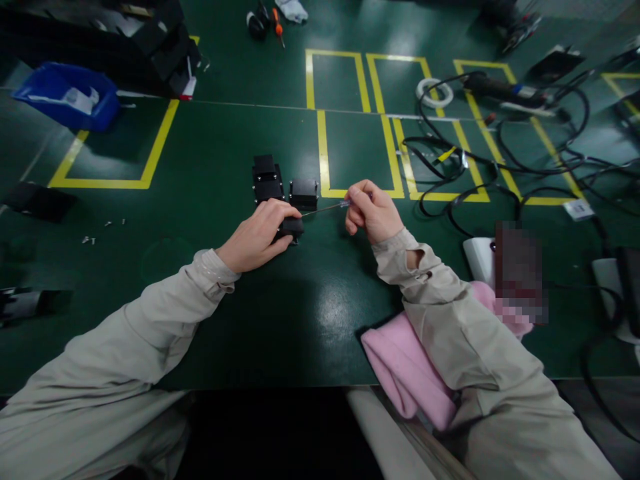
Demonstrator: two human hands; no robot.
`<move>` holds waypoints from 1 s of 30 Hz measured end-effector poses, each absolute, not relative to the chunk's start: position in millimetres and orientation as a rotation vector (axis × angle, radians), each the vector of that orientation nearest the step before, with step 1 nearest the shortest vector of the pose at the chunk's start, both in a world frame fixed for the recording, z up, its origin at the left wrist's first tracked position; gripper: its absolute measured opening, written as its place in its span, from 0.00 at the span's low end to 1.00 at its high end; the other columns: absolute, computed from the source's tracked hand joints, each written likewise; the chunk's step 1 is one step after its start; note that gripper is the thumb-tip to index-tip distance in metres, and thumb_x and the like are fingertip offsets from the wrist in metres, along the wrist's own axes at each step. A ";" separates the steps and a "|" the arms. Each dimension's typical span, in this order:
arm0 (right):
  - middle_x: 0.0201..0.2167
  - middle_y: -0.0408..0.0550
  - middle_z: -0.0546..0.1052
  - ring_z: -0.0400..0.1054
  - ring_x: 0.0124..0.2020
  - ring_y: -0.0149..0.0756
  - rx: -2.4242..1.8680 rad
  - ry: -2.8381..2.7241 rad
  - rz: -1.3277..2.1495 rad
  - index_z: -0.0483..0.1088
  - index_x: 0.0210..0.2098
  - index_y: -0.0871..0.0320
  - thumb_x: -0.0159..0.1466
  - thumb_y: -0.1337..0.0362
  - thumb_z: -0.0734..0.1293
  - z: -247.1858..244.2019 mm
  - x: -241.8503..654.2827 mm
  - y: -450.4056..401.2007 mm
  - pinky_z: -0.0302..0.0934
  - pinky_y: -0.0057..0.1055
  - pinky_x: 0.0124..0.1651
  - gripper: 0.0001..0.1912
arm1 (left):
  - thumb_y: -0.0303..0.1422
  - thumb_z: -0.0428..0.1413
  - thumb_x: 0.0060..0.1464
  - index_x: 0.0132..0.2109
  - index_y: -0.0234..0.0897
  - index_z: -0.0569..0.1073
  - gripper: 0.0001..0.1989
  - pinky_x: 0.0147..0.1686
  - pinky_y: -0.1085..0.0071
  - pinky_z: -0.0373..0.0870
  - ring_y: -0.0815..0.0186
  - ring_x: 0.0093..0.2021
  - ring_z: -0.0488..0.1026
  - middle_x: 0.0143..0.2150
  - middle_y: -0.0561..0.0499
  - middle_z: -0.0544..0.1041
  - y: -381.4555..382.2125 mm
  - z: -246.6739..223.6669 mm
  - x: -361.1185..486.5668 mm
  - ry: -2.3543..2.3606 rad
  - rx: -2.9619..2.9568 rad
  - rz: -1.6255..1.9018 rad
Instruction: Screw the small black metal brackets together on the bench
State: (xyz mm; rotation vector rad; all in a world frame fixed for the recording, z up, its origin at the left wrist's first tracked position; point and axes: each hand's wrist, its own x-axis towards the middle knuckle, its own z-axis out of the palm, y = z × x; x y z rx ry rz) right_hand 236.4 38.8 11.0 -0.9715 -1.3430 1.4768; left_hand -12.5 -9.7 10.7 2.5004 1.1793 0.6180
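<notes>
My left hand (263, 233) grips a small black box-shaped part (291, 229) against the green table, fingers on top and thumb along the near side. In my right hand (373, 212) is a thin screwdriver (327, 209), pinched at its clear handle. Its shaft points left and its tip meets or nearly meets the right end of the black part; the exact contact is too small to make out. Just behind stands another black box (303, 192) with small screws at its corners. Several similar black boxes (267, 179) sit close together beyond my left fingers.
Loose small screws (89, 241) lie to the left, near a blue bin (70, 97). Black cables (450, 160) coil across the right side, around a white tape roll (434, 93). A pink cloth (407, 370) hangs at the table's front edge under my right forearm.
</notes>
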 end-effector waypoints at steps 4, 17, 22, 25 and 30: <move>0.10 0.23 0.60 0.57 0.10 0.23 -0.961 -1.327 1.495 0.56 0.35 0.52 0.54 0.45 0.73 10.6 236.0 39.9 0.55 0.22 0.14 0.26 | 0.31 0.49 0.62 0.56 0.35 0.65 0.16 0.57 0.52 0.67 0.54 0.56 0.67 0.55 0.41 0.70 -9.4 11.0 -12.7 1.169 2.505 0.611; 0.11 0.24 0.63 0.59 0.11 0.23 -0.950 -1.305 1.531 0.57 0.36 0.52 0.54 0.44 0.73 9.1 235.8 39.8 0.56 0.22 0.14 0.26 | 0.31 0.49 0.63 0.56 0.34 0.65 0.16 0.57 0.53 0.67 0.53 0.56 0.68 0.55 0.41 0.70 -9.3 9.0 -13.5 1.166 2.524 0.634; 0.08 0.23 0.57 0.54 0.09 0.21 -0.949 -1.323 1.482 0.57 0.32 0.53 0.55 0.42 0.72 8.8 235.5 39.6 0.53 0.21 0.14 0.26 | 0.31 0.50 0.63 0.56 0.33 0.65 0.16 0.56 0.52 0.68 0.53 0.56 0.68 0.55 0.40 0.70 -9.7 9.6 -13.2 1.158 2.516 0.635; 0.09 0.23 0.60 0.57 0.10 0.22 -0.944 -1.317 1.498 0.57 0.34 0.52 0.54 0.44 0.73 8.1 235.8 40.1 0.54 0.21 0.14 0.26 | 0.31 0.50 0.63 0.57 0.34 0.65 0.16 0.57 0.51 0.68 0.53 0.56 0.68 0.55 0.40 0.70 -9.7 9.5 -13.2 1.162 2.507 0.634; 0.09 0.24 0.61 0.57 0.10 0.23 -0.945 -1.313 1.506 0.57 0.34 0.52 0.54 0.42 0.73 7.1 235.4 40.6 0.54 0.22 0.14 0.27 | 0.31 0.50 0.63 0.57 0.35 0.65 0.16 0.57 0.51 0.68 0.53 0.56 0.68 0.55 0.41 0.70 -9.4 9.3 -13.5 1.169 2.501 0.621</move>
